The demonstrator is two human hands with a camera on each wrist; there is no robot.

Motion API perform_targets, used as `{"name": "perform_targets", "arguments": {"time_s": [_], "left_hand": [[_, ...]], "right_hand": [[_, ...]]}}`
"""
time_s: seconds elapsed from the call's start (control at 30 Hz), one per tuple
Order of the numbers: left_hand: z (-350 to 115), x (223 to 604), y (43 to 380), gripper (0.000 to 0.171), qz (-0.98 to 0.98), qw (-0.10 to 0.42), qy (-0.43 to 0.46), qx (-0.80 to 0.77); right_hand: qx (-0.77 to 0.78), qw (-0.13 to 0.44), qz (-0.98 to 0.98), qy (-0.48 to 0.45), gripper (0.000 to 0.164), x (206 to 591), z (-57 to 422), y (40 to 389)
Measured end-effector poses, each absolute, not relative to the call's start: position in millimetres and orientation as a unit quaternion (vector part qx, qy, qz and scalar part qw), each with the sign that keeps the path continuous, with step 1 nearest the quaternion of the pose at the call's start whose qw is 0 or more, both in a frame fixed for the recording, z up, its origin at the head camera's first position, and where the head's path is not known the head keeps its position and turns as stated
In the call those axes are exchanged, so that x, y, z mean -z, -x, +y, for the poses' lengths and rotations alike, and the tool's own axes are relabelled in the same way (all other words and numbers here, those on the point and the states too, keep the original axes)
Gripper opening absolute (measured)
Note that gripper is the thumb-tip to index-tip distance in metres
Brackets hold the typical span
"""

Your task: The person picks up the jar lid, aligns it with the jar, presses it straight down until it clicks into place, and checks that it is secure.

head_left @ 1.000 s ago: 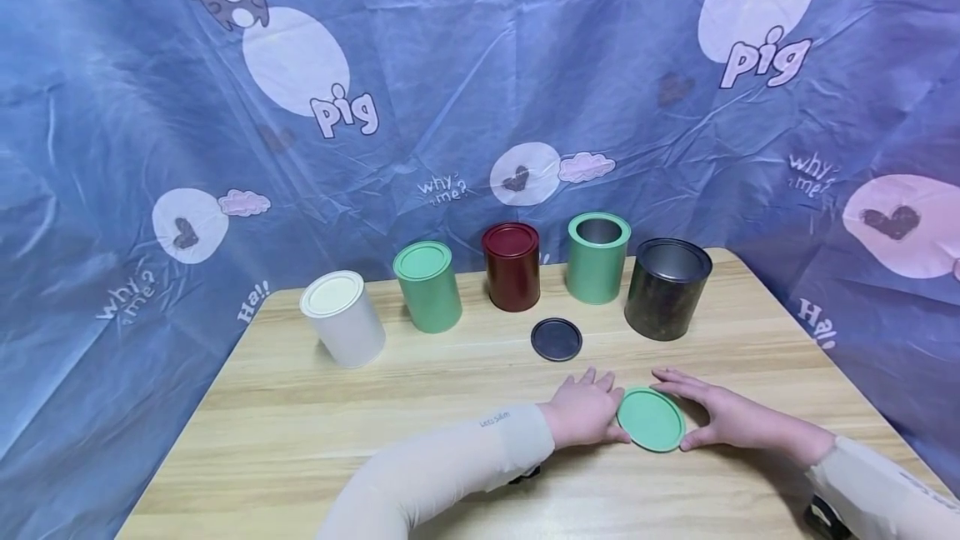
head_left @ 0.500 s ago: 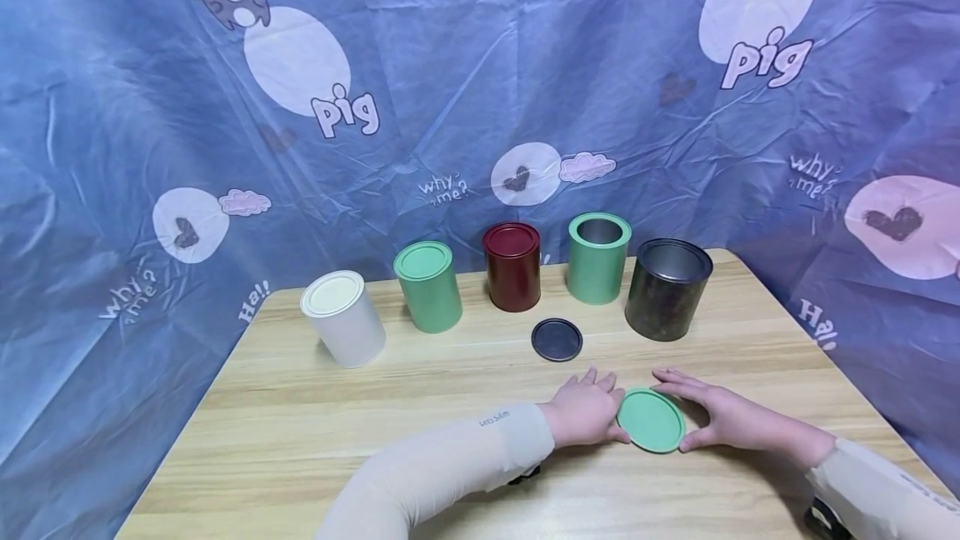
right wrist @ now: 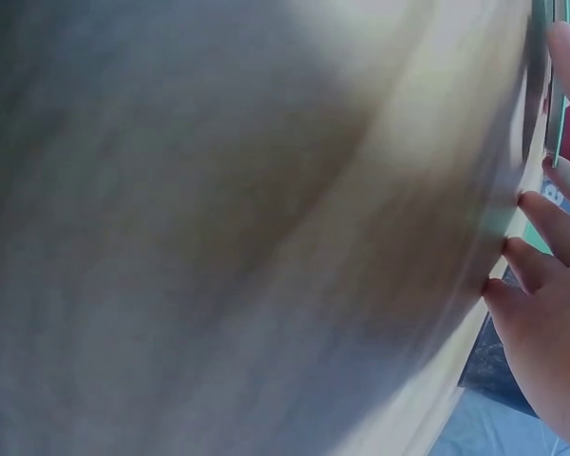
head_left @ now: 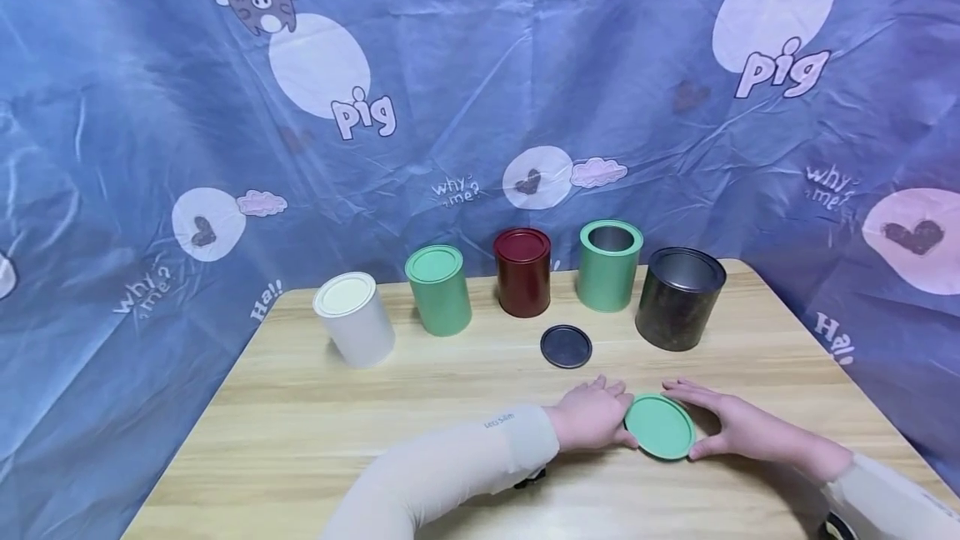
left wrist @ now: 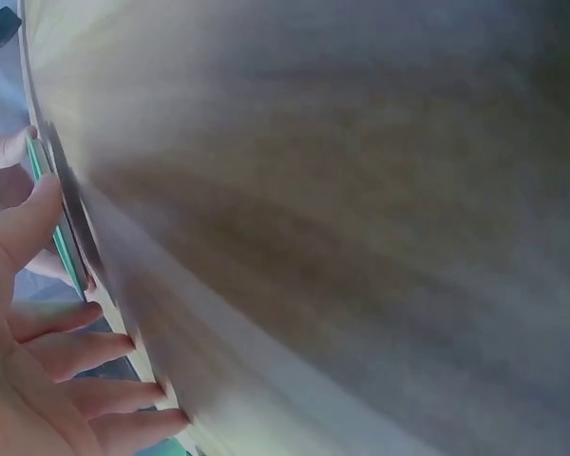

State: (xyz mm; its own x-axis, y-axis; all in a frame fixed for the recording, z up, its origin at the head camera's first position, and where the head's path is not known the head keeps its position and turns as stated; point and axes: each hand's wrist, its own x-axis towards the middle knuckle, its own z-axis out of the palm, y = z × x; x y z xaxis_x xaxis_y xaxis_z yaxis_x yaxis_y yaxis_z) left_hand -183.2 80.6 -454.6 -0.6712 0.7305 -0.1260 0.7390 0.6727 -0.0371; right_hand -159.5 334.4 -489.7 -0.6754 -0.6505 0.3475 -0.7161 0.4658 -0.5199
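A round green lid [head_left: 660, 427] lies on the table at front right, between my two hands. My left hand [head_left: 594, 415] is at its left edge, thumb and forefinger touching the rim; in the left wrist view its other fingers [left wrist: 104, 396] are straight and spread, tips on the tabletop. My right hand [head_left: 738, 423] reaches round the right edge, thumb near the front and forefinger at the back. In the right wrist view the remaining fingers [right wrist: 535, 263] rest their tips on the table. Behind the lid lies a dark round lid [head_left: 566, 347].
Across the back of the table [head_left: 315, 440] stand a white can [head_left: 356, 323], a green can [head_left: 439, 294], a dark red can [head_left: 522, 277], a green can with an open top [head_left: 607, 269] and a black can with an open top [head_left: 678, 302]. A blue printed cloth [head_left: 450, 90] hangs behind.
The head view has shifted slightly, so everything sits a little lower and further right. My hands and the green lid keep their places relative to each other.
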Motion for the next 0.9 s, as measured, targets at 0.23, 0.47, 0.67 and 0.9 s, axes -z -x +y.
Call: {"name": "perform_targets", "arguments": {"time_s": [0.23,0.47,0.67,0.9], "left_hand": [[72.4,450.9,195.9,0.054,0.897,0.021,-0.442,0.000],[64.2,442.4,208.9,0.048,0.879,0.032,-0.471,-0.067],[60.1,435.1,216.5,0.058,0.871,0.048,-0.472,-0.123],[58.4,422.9,222.5,0.069,0.881,0.051,-0.444,-0.158]], "right_hand": [[-0.317,0.064,-0.867,-0.379,0.077,480.2,333.5,163.5],[-0.317,0.084,-0.874,-0.360,0.074,463.8,329.7,161.9],[-0.326,0.076,-0.888,-0.316,0.072,447.3,325.5,159.2],[-0.359,0.076,-0.875,-0.315,0.075,435.7,323.3,163.3]]}}
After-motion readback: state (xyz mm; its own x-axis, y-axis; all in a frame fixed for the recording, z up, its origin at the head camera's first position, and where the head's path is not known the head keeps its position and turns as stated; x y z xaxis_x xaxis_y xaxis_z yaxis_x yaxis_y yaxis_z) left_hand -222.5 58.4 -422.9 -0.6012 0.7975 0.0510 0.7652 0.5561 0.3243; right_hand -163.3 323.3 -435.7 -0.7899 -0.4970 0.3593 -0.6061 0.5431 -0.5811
